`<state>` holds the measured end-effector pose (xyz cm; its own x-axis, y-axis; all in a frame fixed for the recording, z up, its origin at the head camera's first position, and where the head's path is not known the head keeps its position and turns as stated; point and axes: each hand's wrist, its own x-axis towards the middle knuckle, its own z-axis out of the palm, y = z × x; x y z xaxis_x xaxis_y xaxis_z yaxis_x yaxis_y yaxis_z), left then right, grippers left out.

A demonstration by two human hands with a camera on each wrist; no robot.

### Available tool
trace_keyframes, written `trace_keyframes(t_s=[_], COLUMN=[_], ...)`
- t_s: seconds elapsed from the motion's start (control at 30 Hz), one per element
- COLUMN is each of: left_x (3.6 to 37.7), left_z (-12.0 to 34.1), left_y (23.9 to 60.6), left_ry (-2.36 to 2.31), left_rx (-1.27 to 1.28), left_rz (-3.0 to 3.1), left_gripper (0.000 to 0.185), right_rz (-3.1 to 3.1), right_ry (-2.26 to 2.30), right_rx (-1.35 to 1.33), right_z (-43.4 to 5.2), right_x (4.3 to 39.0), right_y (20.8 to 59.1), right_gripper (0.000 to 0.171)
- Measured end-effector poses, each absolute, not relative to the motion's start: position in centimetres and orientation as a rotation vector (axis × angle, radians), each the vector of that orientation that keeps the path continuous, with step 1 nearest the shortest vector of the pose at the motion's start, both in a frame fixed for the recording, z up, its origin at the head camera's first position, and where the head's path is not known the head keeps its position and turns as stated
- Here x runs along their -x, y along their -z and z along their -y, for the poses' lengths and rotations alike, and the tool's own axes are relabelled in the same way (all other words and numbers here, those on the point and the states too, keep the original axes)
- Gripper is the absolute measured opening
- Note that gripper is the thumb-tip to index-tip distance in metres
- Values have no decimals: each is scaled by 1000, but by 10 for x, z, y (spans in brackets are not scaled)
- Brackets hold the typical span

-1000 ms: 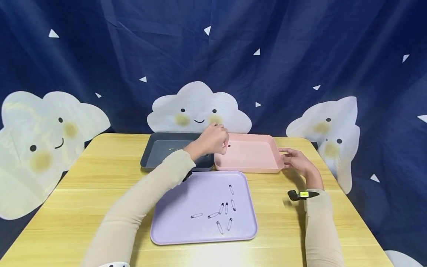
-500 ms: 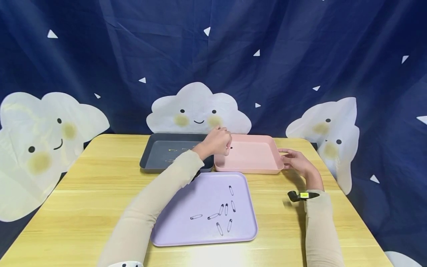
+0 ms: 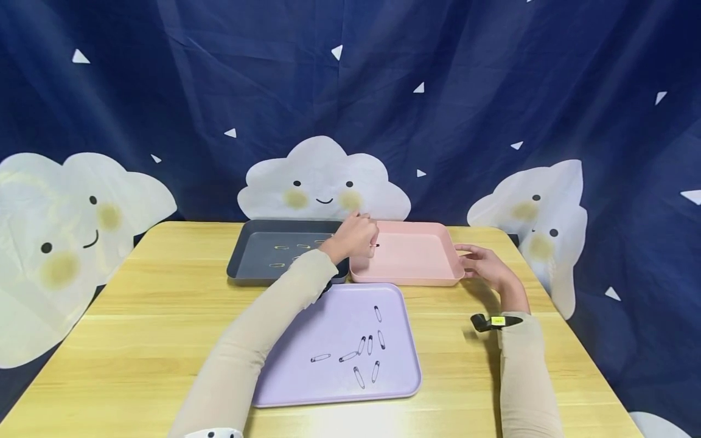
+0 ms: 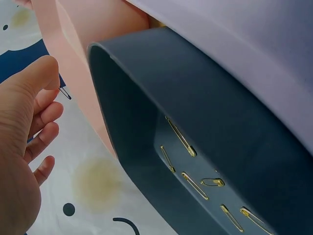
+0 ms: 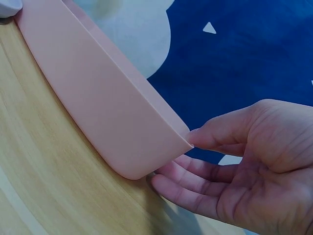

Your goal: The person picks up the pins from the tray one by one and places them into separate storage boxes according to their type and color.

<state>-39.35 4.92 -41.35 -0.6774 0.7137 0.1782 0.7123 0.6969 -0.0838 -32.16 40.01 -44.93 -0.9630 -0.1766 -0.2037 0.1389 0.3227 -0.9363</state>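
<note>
My left hand (image 3: 368,238) hovers over the seam between the grey tray (image 3: 257,252) and the pink tray (image 3: 408,258), pinching a small dark safety pin (image 3: 375,245) at its fingertips. In the left wrist view the dark safety pin (image 4: 64,92) sticks out below the thumb of my left hand (image 4: 53,88), beside the pink tray's wall (image 4: 63,44). Several gold safety pins (image 4: 181,137) lie in the grey tray (image 4: 220,122). My right hand (image 3: 472,258) rests against the pink tray's right corner (image 5: 98,107), thumb (image 5: 215,134) on the rim, fingers straight along the wall.
A purple tray (image 3: 328,322) near me holds several dark safety pins (image 3: 369,344). All trays sit on a wooden table (image 3: 137,316). A black clip (image 3: 484,321) sticks out at my right wrist. A blue cloud-print curtain hangs behind the table.
My left hand has sunk a little and edged right with the pin, uncovering more gold pins in the grey tray. The right hand has stayed at the pink tray's corner.
</note>
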Motion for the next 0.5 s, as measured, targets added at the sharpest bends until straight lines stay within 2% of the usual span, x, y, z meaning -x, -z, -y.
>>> trace_keyframes(t_s=[0.27, 0.5], left_x=[395, 394], left_z=[-49, -47], left_y=[417, 415], left_ry=[-18, -62], left_rx=[1128, 1111], left_rz=[2736, 2790], left_gripper=[9, 17], right_rz=[-2317, -2316], right_ry=[1694, 1693], right_rx=[53, 45], right_z=[-399, -398], right_x=[321, 320], right_y=[448, 449], right_gripper=[53, 54])
